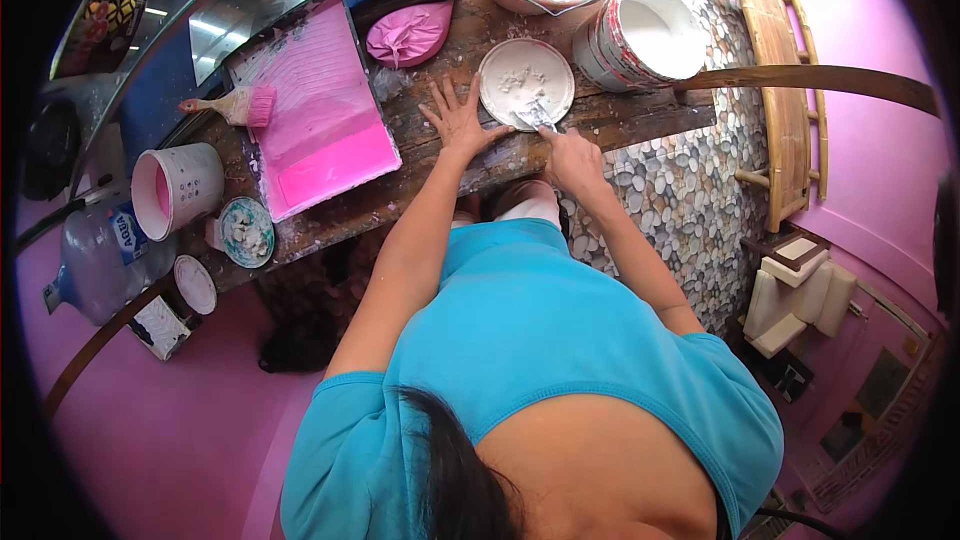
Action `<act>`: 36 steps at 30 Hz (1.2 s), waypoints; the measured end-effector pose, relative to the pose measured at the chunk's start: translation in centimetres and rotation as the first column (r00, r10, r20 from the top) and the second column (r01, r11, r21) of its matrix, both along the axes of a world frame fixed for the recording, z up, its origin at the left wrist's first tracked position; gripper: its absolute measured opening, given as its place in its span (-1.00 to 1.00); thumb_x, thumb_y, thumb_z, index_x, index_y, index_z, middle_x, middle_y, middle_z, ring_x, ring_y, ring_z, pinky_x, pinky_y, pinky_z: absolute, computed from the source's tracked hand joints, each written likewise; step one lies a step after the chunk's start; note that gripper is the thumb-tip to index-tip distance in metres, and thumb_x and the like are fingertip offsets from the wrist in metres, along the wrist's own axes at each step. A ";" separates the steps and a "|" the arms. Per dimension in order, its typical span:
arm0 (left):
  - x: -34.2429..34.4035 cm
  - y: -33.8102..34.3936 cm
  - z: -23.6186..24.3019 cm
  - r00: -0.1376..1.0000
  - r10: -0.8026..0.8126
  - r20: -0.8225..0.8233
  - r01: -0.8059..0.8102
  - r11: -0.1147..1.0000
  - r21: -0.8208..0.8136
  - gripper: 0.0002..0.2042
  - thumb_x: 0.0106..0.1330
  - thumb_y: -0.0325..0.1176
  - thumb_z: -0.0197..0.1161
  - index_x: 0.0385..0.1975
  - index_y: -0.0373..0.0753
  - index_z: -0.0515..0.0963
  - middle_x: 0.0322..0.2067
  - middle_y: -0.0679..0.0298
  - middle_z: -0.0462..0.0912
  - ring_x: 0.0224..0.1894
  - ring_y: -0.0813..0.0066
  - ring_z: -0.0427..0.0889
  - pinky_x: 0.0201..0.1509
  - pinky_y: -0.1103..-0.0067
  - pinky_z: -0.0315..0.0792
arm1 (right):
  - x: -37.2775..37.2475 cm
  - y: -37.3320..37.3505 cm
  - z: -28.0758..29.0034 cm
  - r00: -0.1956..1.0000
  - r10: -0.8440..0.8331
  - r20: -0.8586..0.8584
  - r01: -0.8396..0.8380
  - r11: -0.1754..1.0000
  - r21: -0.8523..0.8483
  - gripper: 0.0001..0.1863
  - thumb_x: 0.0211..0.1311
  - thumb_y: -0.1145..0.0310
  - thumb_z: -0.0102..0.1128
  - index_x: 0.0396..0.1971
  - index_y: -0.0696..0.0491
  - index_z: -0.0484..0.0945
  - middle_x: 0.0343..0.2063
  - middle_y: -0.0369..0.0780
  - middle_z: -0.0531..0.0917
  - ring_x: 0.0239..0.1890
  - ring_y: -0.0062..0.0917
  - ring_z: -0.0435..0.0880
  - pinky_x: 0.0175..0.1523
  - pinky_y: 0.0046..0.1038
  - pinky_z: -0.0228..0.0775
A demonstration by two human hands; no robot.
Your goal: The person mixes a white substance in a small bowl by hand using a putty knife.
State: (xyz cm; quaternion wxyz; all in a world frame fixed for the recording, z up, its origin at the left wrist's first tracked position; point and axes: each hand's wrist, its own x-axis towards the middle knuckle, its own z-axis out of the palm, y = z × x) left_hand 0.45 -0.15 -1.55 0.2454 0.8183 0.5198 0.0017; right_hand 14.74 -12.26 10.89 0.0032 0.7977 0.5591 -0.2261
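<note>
A round white lid or shallow plate (497, 112) lies on the worn wooden table (440, 175), with lumpy white paste (523, 80) spread over it. My right hand (576, 162) is closed round the handle of a small putty knife (537, 117), whose paste-smeared blade rests at the plate's near edge. To the plate's left, my left hand (461, 125) lies with fingers spread. Its thumb reaches toward the near rim; whether it touches the rim I cannot tell. The putty knife's handle is mostly hidden in my right hand.
A paint tray (385, 145) holds bright pink paint, with a paintbrush (250, 107) across its left edge. Behind the plate stand a basin of white powder (580, 2) and a white bucket (600, 45). A pink bag (410, 35), a tub (190, 180) and a plastic bottle (90, 265) stand leftward.
</note>
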 end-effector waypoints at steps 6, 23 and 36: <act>0.3 -0.3 0.1 1.000 -0.003 0.025 0.003 1.000 0.020 0.21 -0.36 0.46 0.35 0.42 0.23 -0.07 0.41 -0.03 -0.33 0.43 -0.20 -0.53 0.27 -0.28 -0.43 | -1.3 -1.4 -1.8 0.999 -0.028 0.042 0.027 0.999 0.025 -0.55 0.08 0.45 0.05 0.03 -0.04 0.56 -0.39 0.09 0.58 -0.38 -0.07 0.66 -0.27 -0.16 0.52; 0.1 0.0 0.3 1.000 0.010 0.005 -0.010 1.000 0.006 0.19 -0.33 0.45 0.35 0.42 0.26 -0.07 0.42 -0.02 -0.33 0.44 -0.15 -0.50 0.30 -0.26 -0.43 | 1.9 3.9 -4.5 0.992 -0.123 -0.013 0.124 0.985 0.117 -0.54 0.19 0.37 0.00 0.14 -0.06 0.47 -0.38 0.12 0.57 -0.32 0.03 0.64 -0.14 -0.02 0.46; 0.1 -0.1 0.4 1.000 0.014 0.011 -0.014 1.000 0.015 0.18 -0.35 0.44 0.37 0.41 0.24 -0.03 0.42 -0.02 -0.33 0.44 -0.15 -0.52 0.30 -0.26 -0.44 | 1.5 5.0 -8.3 0.975 -0.157 -0.154 0.185 0.965 0.187 -0.59 0.24 0.37 -0.07 0.08 0.14 0.45 -0.40 0.15 0.62 -0.26 0.06 0.62 -0.09 0.01 0.41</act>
